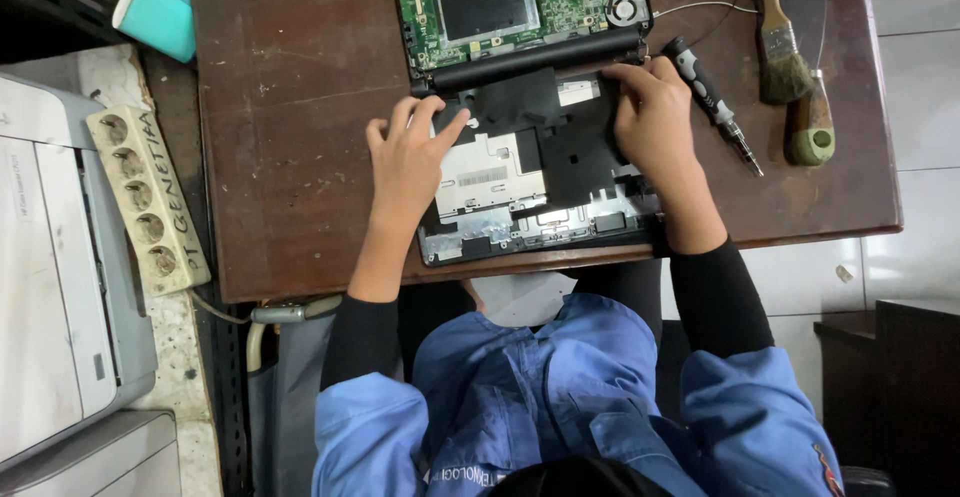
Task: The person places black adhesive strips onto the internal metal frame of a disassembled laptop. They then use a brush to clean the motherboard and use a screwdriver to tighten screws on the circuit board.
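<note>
Brown desk (290,157): we press left hand (408,162) and right hand (655,117) flat on laptop (530,157), seemingly mid-teardown; lifting its cover likely needs prying.

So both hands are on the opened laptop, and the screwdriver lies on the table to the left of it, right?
Not quite. In the head view both hands, left hand and right hand, do rest on the opened laptop, but the screwdriver lies on the table to the right of it, beside the right hand, not to the left.
</note>
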